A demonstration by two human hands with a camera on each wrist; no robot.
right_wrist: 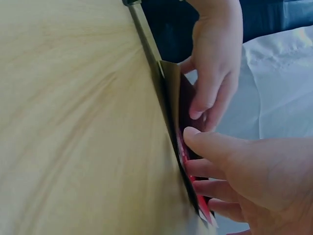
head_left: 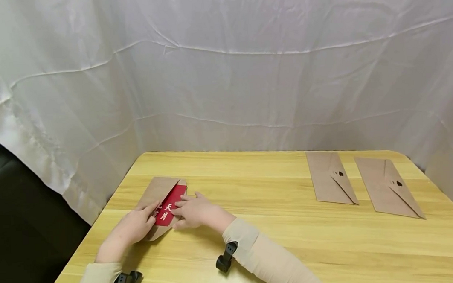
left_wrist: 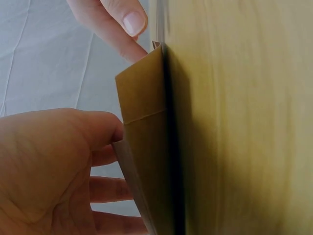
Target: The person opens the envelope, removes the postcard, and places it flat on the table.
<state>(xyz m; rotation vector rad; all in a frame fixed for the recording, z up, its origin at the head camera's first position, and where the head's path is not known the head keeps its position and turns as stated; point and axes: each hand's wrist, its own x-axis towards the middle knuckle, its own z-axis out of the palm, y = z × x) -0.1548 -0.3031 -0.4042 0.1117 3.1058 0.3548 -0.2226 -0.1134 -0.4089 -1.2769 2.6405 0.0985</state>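
Observation:
A brown paper envelope (head_left: 159, 188) lies on the left part of the table with its mouth open, and a red card (head_left: 178, 192) with pale written characters sits partly inside it. My left hand (head_left: 135, 225) pinches the envelope's near left edge; in the left wrist view the thumb meets the edge of the brown paper (left_wrist: 142, 98). From the right side my right hand (head_left: 197, 211) touches the red card, fingers nearly straight. The right wrist view shows those fingers along the red card (right_wrist: 202, 205). The card's left part is hidden under the envelope paper and the left hand.
Two closed brown envelopes, one (head_left: 322, 179) farther in and one (head_left: 380, 189) near the right edge, lie on the wooden table (head_left: 251, 170). A pale curtain (head_left: 223, 86) hangs behind the table. Something black (head_left: 19, 220) stands beyond its left edge.

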